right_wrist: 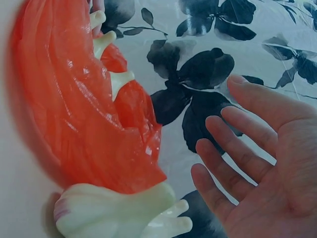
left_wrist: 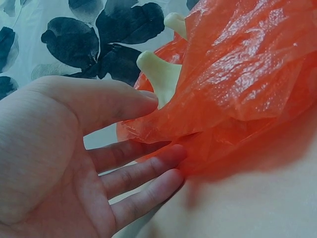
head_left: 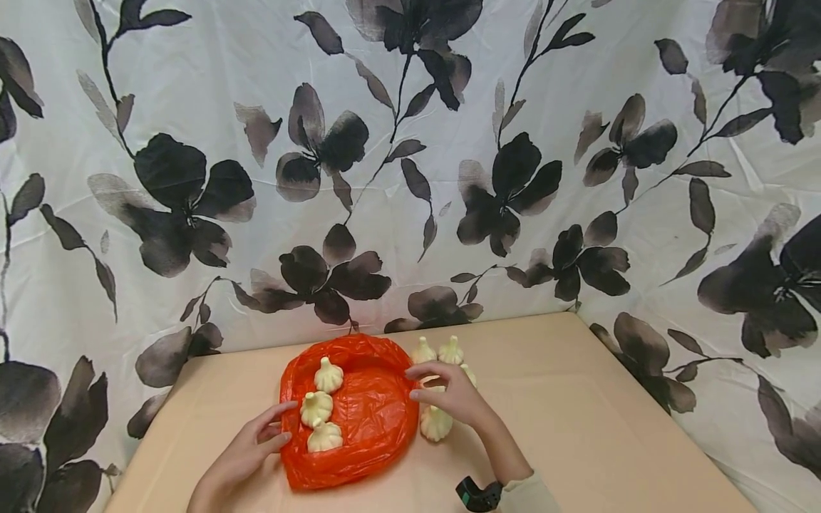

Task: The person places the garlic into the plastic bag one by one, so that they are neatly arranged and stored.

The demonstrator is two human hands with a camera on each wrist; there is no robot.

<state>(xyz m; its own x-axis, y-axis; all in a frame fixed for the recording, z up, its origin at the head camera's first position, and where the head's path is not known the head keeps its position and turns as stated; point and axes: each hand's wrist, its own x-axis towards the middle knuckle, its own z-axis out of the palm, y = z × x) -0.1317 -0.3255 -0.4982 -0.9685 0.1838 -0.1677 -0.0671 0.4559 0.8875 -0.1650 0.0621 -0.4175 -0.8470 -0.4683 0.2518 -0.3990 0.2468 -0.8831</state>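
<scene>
A red plastic bag [head_left: 375,406] lies with its mouth spread wide. Inside, along its left side, sit three garlic bulbs [head_left: 329,375]. My left hand [head_left: 246,449] pinches the bag's left rim, the thumb at the inner side and the fingers outside, as the left wrist view shows. Garlic stems [left_wrist: 161,74] poke up beside that thumb. Over the bag's right rim hovers my right hand [head_left: 452,392], its fingers spread and holding nothing; the right wrist view shows it apart from the bag [right_wrist: 89,114]. Several more garlic bulbs [head_left: 436,425] stand just right of the bag, partly hidden by this hand.
The tan table [head_left: 564,427] extends to both sides of the bag. A white curtain with dark flowers [head_left: 410,178] hangs behind it and along the sides. On the right wrist is a black strapped device [head_left: 479,494].
</scene>
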